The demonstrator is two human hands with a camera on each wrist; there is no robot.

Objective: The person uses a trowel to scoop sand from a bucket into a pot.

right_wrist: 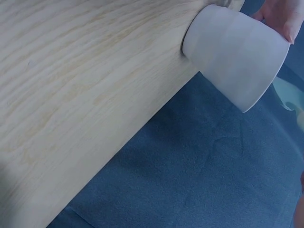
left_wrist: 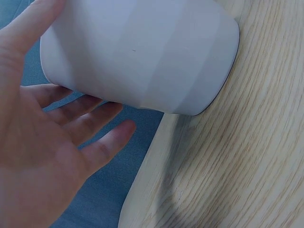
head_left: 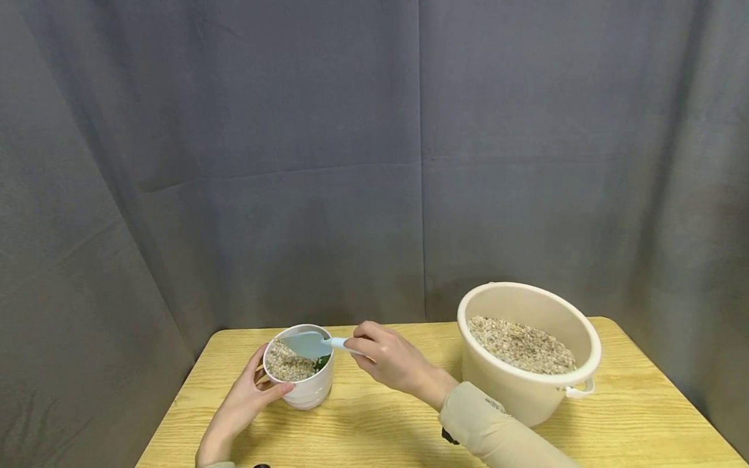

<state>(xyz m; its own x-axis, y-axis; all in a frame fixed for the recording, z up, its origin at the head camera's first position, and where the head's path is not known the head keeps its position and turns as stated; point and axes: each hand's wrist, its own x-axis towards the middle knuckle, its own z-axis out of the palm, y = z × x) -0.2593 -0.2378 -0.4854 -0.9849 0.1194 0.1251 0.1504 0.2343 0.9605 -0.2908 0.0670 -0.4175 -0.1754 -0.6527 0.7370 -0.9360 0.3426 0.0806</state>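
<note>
A white ribbed pot (head_left: pixel 310 392) stands upright on the table, holding pale, grainy potting mix (head_left: pixel 285 365) and a bit of green leaf (head_left: pixel 322 362) near its right rim. My left hand (head_left: pixel 244 398) grips the pot's left side, thumb on the near wall; the left wrist view shows the hand (left_wrist: pixel 47 137) against the pot (left_wrist: pixel 137 52). With curled fingers, my right hand (head_left: pixel 389 356) holds the handle of a light blue trowel (head_left: pixel 307 344). Its blade is tilted over the pot's mouth. The trowel (right_wrist: pixel 288 92) only partly shows in the right wrist view, past the pot (right_wrist: pixel 237 54).
To the right is a large cream bucket (head_left: pixel 497 383) with a white handle, partly filled with similar grainy mix (head_left: pixel 523 346). My right forearm passes in front of it. A grey curtain (head_left: pixel 328 162) hangs behind the wooden table (head_left: pixel 363 432). A small dark object (head_left: pixel 261 465) peeks in at the bottom edge.
</note>
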